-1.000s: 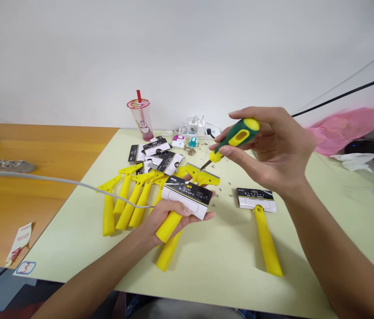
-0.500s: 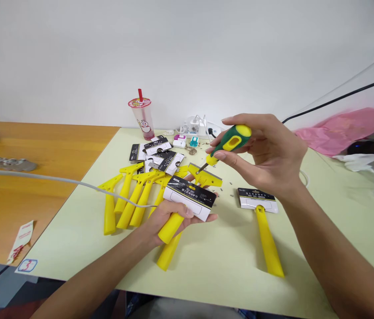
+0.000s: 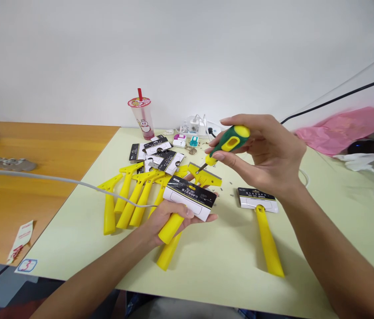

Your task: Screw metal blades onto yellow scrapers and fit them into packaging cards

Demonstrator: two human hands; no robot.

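My left hand (image 3: 170, 217) is closed around a yellow scraper (image 3: 210, 178) whose handle carries a black-and-white card sleeve (image 3: 190, 198). The scraper's blade end points away from me. Between the thumb and fingers of my right hand (image 3: 266, 153) is a green-and-yellow screwdriver (image 3: 230, 144), tilted down to the left. Its tip meets the scraper head near the left end of the blade, at what looks like a screw. Beneath my left hand, another yellow handle (image 3: 168, 254) lies on the table, its upper part hidden.
Several yellow scrapers (image 3: 127, 190) lie to the left, below a pile of card sleeves (image 3: 171, 162). A sleeved scraper (image 3: 268, 243) rests on the right. Behind are a drink cup (image 3: 143, 118), a power strip (image 3: 198, 128) and small scattered screws. A grey cable (image 3: 74, 180) crosses from the left.
Almost nothing differs. My right hand and the screwdriver have shifted very slightly to the left; my left hand holds the scraper in the same place.
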